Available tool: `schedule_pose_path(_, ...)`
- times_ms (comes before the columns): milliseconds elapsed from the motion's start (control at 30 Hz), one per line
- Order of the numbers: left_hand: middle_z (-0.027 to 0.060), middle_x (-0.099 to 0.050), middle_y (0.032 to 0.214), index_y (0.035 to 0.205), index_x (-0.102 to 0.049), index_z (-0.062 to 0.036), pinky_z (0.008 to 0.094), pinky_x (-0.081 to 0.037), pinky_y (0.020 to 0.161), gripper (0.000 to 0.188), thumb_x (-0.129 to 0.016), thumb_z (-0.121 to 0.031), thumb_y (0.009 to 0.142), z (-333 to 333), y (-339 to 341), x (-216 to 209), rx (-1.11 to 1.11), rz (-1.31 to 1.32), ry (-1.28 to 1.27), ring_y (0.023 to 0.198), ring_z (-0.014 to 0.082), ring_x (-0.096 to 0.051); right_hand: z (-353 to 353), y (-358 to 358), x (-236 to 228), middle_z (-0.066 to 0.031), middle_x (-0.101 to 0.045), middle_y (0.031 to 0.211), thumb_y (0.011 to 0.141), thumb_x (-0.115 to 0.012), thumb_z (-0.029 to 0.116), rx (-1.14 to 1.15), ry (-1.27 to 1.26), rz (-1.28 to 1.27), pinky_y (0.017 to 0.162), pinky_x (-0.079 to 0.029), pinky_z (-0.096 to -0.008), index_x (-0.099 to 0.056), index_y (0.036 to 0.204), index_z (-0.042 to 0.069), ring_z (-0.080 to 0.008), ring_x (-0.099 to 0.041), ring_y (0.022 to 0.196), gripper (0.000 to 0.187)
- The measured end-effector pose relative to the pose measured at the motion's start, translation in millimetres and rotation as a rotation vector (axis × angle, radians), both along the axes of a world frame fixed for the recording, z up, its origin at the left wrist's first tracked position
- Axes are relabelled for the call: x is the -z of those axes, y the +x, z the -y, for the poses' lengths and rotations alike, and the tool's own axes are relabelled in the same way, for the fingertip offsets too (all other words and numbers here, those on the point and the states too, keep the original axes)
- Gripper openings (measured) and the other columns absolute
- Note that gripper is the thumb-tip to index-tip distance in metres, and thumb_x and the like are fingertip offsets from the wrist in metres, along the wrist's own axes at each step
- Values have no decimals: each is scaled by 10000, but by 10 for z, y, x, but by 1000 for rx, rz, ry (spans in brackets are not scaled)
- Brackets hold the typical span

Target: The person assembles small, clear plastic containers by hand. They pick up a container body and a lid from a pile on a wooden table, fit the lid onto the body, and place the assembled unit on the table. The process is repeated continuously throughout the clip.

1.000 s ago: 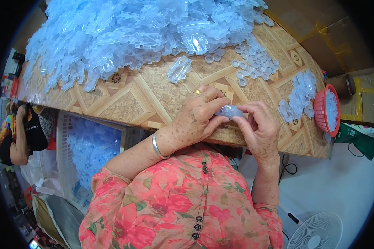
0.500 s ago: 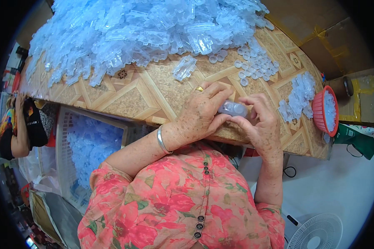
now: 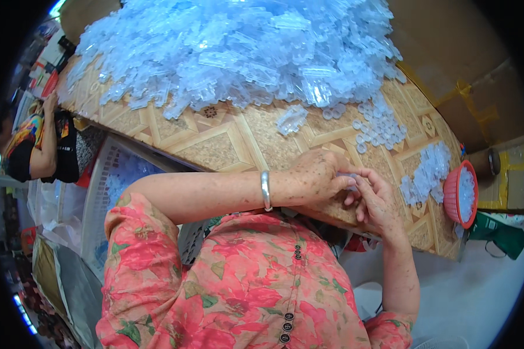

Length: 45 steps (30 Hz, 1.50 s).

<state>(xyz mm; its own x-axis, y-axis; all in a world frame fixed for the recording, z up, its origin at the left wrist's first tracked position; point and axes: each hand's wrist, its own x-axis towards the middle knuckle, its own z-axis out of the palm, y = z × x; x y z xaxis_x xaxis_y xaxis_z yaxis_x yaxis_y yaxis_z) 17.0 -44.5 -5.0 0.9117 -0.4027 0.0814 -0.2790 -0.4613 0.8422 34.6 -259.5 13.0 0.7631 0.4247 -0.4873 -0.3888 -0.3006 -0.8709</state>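
Note:
My left hand [image 3: 317, 177] and my right hand [image 3: 375, 200] meet at the near edge of a patterned wooden table [image 3: 215, 139]. Both pinch a small clear plastic piece [image 3: 349, 174], which the fingers mostly hide. A silver bangle [image 3: 265, 190] circles my left wrist. A big heap of clear bluish plastic parts [image 3: 239, 52] covers the far side of the table. One loose clear part [image 3: 291, 119] lies just beyond my hands.
Small round clear pieces [image 3: 378, 125] and another small pile [image 3: 428, 171] lie to the right, next to a red basket [image 3: 460, 195] at the table's right end. A white crate [image 3: 108, 186] of parts stands at lower left. Another person [image 3: 38, 145] sits at far left.
My hands have shifted slightly toward me at the table's edge, and the clear piece is now more covered by my fingers. The view has tilted a little.

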Motion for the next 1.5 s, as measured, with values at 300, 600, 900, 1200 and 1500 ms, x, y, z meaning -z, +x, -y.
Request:
schedule_pose_path(300, 100, -755, 805, 1232, -760, -184, 336, -565, 685, 285, -684, -291, 979, -36, 65, -78, 24, -352, -65, 707, 171, -719, -27, 55, -144, -167, -736, 883, 1044, -627, 309, -12, 43, -226, 342, -401, -171, -536, 1205, 60, -77, -578, 431, 310)
schedule_pose_path(600, 137, -773, 910, 1171, -785, -186, 401, -567, 771, 256, -707, -291, 951, 35, 1, -22, -70, -310, -32, 841, 284, -747, -27, 134, -109, -154, -725, 855, 1017, -666, 284, -52, 12, -251, 322, -430, -197, -519, 1126, 50, -90, -593, 446, 297)
schedule_pose_path(900, 144, -763, 972, 1166, -777, -137, 409, -566, 808, 252, -684, -233, 952, -41, -42, -144, -56, -320, -39, 913, 313, -734, -16, 57, -42, -135, -711, 826, 1037, -633, 299, -47, 24, -138, 339, -419, -192, -503, 1230, 46, -81, -570, 435, 343)
schedule_pose_path(1200, 117, -738, 858, 903, -803, -139, 431, -579, 741, 261, -841, -364, 776, -2104, -1365, -808, -508, -206, 1351, 840, 310, -717, 52, -145, 137, -77, -696, 802, 1049, -618, 265, 37, 100, -21, 373, -395, -177, -455, 1393, 19, -54, -543, 444, 453)
schedule_pose_path(1500, 142, -726, 1165, 1122, -731, -76, 414, -571, 817, 338, -809, -214, 824, -1783, -1239, -597, -439, 185, 710, 976, 341, -711, 64, -140, 195, -53, -687, 781, 1050, -613, 203, 12, 88, 3, 379, -383, -169, -538, 1320, 22, -32, -538, 457, 333)
